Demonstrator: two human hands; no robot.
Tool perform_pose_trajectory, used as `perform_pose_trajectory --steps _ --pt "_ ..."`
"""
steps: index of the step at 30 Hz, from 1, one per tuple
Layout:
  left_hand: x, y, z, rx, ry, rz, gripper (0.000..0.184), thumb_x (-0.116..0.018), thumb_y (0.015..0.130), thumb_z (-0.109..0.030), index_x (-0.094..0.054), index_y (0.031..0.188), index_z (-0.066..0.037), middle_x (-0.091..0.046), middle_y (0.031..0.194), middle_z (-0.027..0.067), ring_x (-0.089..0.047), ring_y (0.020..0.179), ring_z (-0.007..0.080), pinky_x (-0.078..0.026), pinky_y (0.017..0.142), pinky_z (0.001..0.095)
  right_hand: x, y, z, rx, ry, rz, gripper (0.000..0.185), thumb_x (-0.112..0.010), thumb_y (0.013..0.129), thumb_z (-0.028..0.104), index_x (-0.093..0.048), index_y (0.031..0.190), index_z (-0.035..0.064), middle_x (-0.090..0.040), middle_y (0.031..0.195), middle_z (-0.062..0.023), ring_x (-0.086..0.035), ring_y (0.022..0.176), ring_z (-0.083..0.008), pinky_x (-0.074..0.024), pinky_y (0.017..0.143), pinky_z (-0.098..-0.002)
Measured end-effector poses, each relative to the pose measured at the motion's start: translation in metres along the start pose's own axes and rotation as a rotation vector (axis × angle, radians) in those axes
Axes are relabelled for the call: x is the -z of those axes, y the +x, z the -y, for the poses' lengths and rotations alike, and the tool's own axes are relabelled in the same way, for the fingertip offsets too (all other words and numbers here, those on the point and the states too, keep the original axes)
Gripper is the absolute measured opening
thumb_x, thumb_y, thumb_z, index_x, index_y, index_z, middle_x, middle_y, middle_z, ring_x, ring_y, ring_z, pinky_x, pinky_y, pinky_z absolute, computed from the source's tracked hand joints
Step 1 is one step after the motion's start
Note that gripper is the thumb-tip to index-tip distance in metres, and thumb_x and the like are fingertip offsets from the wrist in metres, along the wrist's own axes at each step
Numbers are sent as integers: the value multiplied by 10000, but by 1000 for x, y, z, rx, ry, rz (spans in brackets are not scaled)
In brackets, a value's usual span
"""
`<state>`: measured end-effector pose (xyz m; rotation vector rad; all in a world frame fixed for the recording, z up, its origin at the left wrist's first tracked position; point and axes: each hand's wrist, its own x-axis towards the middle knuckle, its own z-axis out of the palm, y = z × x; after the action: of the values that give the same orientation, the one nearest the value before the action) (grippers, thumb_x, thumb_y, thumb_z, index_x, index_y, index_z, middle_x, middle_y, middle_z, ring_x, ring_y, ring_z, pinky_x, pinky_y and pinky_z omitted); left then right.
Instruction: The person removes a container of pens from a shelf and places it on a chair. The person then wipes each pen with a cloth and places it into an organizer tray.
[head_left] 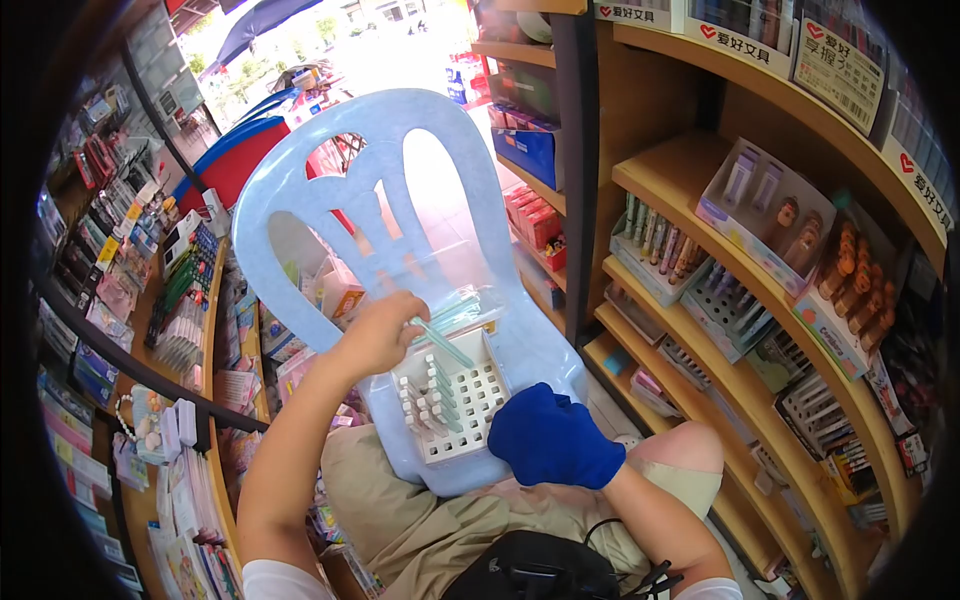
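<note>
My bare left hand (382, 332) is closed around one end of a pale green pen (443, 342), which slants over the far part of a white pen box (468, 441). Inside the box is a grid of square holes, and several pens (427, 395) with white ends stand in its left part. My right hand (556, 436), in a blue glove, is curled closed beside the box's right edge; whatever its fingers may hold is hidden. Behind the box lies a clear plastic bag (470, 308) with more pale green pens in it.
The box sits on the seat of a light blue plastic chair (545, 350), whose backrest rises beyond it. Curved wooden shelves (740, 215) with pen displays run along the right. Racks of packaged goods (185, 350) line the left. A bright doorway lies ahead.
</note>
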<state>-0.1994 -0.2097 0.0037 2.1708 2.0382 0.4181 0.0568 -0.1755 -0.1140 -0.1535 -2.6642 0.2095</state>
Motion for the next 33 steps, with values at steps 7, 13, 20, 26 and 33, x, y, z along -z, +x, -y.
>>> perform_pose_trajectory --steps 7,13,20,26,33 --pt "-53 -15 -39 -73 -524 318 151 -607 790 -85 -601 937 -55 -611 903 105 -576 849 246 -458 760 331 37 4 10 -13 22 15 109 -551 712 188 -576 729 83 -547 667 -70 -545 614 -208 -447 540 -314" --pt "-121 -15 -85 34 -620 328 130 -575 842 -127 -517 922 -43 -552 770 65 -548 743 177 -437 675 313 -16 -48 -3 -653 1569 23 436 -499 872 428 -545 1070 42 -614 824 -107 -615 694 -223 -495 513 -334" --pt "-120 9 -50 80 -913 248 84 -556 856 -94 -512 917 -59 -502 742 -28 -484 673 60 -406 612 212 14 -48 -5 -991 2067 132 474 -460 854 530 -534 1003 86 -582 833 -107 -604 662 -247 -475 468 -292" --pt "-119 4 -60 279 -1229 117 97 -564 867 -152 -529 888 -64 -514 718 -24 -486 629 61 -412 583 205 10 -42 -3 -961 2123 69 407 -461 868 489 -511 991 104 -554 784 -80 -565 664 -217 -449 494 -274" --pt "-156 -20 -90 390 -1390 190 196 -606 845 -162 -566 988 -34 -580 793 2 -527 715 79 -419 670 211 -32 -52 -5 -665 1382 -84 416 -477 881 451 -516 1061 79 -573 823 -93 -563 684 -215 -460 586 -287"
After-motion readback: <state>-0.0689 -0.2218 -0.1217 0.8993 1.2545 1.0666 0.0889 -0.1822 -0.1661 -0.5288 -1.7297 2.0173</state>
